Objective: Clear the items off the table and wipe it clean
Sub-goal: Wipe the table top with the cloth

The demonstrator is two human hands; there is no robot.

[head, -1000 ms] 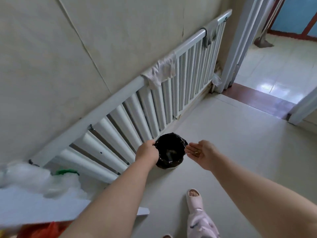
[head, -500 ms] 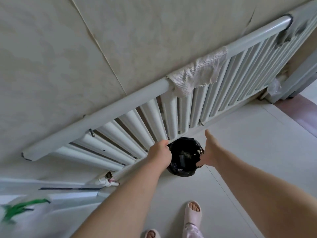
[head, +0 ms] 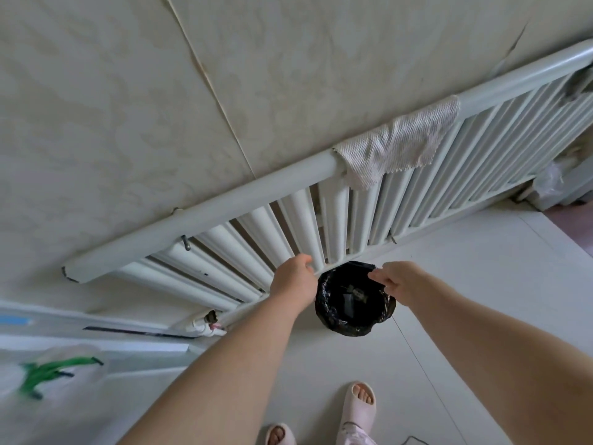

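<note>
A small bin lined with a black bag [head: 340,322] stands on the floor against the radiator, with a few scraps at its bottom. My left hand [head: 293,279] is curled at the bag's left rim and appears to grip it. My right hand [head: 399,282] hovers palm down over the right side of the opening. Its fingers are loosely spread and point left, and I see nothing in them. A white waffle-weave cloth [head: 398,146] hangs over the radiator's top rail, above and to the right of the bin.
The white radiator [head: 224,216] runs along the wall behind the bin. A white surface with a green object [head: 48,374] lies at the lower left. My feet in pale slippers [head: 359,403] stand on the light floor. A clear plastic bag [head: 552,181] sits at the far right.
My right hand held crumbs palm up, then tipped sideways, and has now turned palm down over the bin. My left hand stayed at the rim. The view has shifted left.
</note>
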